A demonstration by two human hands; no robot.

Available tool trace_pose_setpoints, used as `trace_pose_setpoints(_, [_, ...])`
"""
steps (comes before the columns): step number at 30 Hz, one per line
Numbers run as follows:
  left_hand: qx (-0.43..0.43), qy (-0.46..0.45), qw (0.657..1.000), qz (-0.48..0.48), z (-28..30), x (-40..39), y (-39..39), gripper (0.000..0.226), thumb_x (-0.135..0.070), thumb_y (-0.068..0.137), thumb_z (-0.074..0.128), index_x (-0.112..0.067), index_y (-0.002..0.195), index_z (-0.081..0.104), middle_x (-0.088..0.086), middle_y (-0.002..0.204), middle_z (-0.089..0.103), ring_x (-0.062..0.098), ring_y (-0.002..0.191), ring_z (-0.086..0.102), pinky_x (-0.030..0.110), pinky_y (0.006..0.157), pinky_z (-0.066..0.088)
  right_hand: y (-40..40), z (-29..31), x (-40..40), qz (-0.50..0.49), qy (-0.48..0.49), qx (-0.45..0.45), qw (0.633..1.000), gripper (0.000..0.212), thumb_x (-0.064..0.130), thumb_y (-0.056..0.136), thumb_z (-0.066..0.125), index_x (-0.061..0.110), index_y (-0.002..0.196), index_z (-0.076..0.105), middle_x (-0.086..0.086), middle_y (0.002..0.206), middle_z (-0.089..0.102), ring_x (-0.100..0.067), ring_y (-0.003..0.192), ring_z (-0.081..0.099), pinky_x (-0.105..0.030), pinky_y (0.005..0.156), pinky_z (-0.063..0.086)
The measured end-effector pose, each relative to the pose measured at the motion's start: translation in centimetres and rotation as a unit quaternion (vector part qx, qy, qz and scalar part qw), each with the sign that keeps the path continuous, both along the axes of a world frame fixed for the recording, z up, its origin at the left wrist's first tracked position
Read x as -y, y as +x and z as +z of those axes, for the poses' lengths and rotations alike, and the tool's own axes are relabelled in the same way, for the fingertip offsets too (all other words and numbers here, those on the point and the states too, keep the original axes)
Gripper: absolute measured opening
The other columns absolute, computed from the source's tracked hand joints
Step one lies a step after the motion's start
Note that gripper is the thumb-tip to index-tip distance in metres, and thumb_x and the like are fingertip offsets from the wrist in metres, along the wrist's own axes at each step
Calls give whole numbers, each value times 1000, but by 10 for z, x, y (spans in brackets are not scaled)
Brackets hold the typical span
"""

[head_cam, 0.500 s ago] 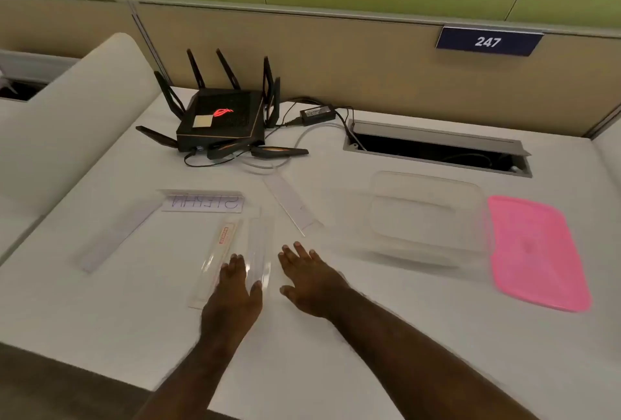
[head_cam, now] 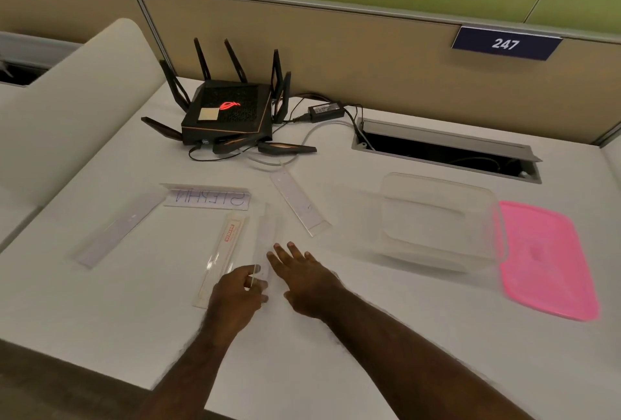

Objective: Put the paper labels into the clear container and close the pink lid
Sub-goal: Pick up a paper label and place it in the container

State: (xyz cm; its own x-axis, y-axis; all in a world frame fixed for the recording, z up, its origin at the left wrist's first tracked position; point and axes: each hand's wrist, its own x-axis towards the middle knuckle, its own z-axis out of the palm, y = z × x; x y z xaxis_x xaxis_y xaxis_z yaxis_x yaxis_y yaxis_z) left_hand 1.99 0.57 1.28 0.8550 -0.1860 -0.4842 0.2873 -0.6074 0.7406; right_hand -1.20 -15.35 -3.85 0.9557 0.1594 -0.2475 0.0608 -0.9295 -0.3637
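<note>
Several long paper labels lie on the white desk: a plain one (head_cam: 117, 229) at the left, one with dark lettering (head_cam: 208, 198), one with a small red mark (head_cam: 223, 253), a pale one (head_cam: 267, 235) and another (head_cam: 299, 203) angled toward the router. My left hand (head_cam: 237, 300) pinches the near end of the pale label with thumb and fingers. Beside it my right hand (head_cam: 300, 277) rests flat, fingers spread, holding nothing. The clear container (head_cam: 440, 218) stands open at the right. The pink lid (head_cam: 544, 258) lies flat just right of it.
A black router (head_cam: 228, 110) with antennas, its cables and a power adapter (head_cam: 326, 110) sit at the back of the desk. An open cable hatch (head_cam: 447, 147) lies behind the container. A beige partition with a "247" sign (head_cam: 504, 43) closes the far side.
My left hand has curled from lying flat into a pinch on the near end of the pale label. My right hand has stayed flat beside it.
</note>
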Motion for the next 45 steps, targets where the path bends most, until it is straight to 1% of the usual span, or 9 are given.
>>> trace_pose_setpoints(8, [-76,-136,985,-69,73,-24,38,24,-3,94,55,-13,113,65,10,91,77,20,66,68,27,59,56,22,52,44,-29,-5,90,996,89,13,90,60,31,153,0,0,164,-4,-23,150,0,-44,116,19])
trace_pose_setpoints(15, [-146,-169,956,-192,98,-23,78,27,-11,95,55,-16,118,68,10,94,74,13,62,56,26,59,48,11,82,93,-71,10,178,981,73,20,92,60,33,152,20,7,162,16,-16,149,11,-37,110,28])
trace_pose_setpoints(20, [-161,-177,938,-251,101,7,81,28,-11,95,53,-16,118,69,11,95,73,13,64,56,24,59,49,-10,104,139,-82,38,146,985,69,26,88,66,36,147,32,9,154,35,-11,142,27,-31,110,29])
trace_pose_setpoints(24, [-46,-142,955,-254,106,43,76,32,-32,91,59,-27,122,65,-1,111,73,15,81,64,30,75,55,-29,128,179,-126,83,93,984,66,30,82,74,32,141,44,7,139,49,-9,119,50,-27,100,43])
trace_pose_setpoints(26, [29,-95,953,-286,112,65,74,53,-52,78,65,-35,128,58,-13,115,69,11,98,63,28,83,54,-38,139,200,-152,119,83,978,64,30,79,77,26,137,51,5,132,56,-8,105,56,-23,91,46])
trace_pose_setpoints(30, [179,-2,923,-341,110,117,72,64,-41,74,79,-36,132,53,-19,117,57,-1,97,56,10,69,45,-58,156,240,-218,158,75,960,59,31,76,80,22,130,58,5,129,61,-11,100,60,-9,79,43])
trace_pose_setpoints(35, [229,-12,907,-354,100,178,69,51,-36,79,76,-32,126,59,-12,116,62,1,92,59,8,68,43,-83,161,288,-272,156,56,948,57,35,76,79,24,129,61,3,129,64,-11,104,60,-23,87,47])
trace_pose_setpoints(40, [285,57,877,-383,85,225,68,49,-54,79,68,-44,126,57,-13,112,61,6,96,53,26,78,44,-103,153,328,-313,73,52,946,54,51,76,73,36,126,60,7,131,62,-17,114,57,-39,96,47])
trace_pose_setpoints(45, [320,77,854,-403,68,265,65,46,-55,81,64,-41,124,59,-12,122,63,14,109,50,33,89,45,-113,134,348,-326,-35,87,941,52,58,74,70,38,122,63,10,128,61,-21,120,47,-41,95,33])
